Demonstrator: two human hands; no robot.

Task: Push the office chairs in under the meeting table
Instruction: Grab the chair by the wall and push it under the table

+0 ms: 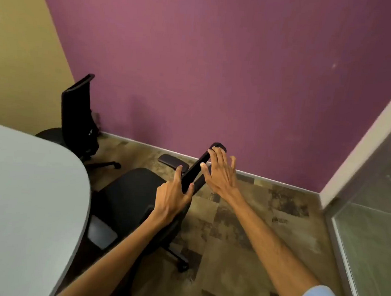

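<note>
A black office chair (pixel 128 196) stands at the curved edge of the white meeting table (pixel 24 205), its seat partly under the tabletop. My left hand (pixel 175 192) grips the lower end of the chair's backrest top edge (pixel 198 166), thumb on one side and fingers on the other. My right hand (pixel 223 170) lies with spread fingers against the upper end of that edge. A second black office chair (pixel 76 116) stands farther back by the table, in the corner.
A purple wall (pixel 218 68) runs close behind the chairs, meeting a yellow wall (pixel 18 54) at the left. A glass door with a grey frame (pixel 369 229) is at the right. Patterned brown carpet (pixel 242 220) covers the floor between.
</note>
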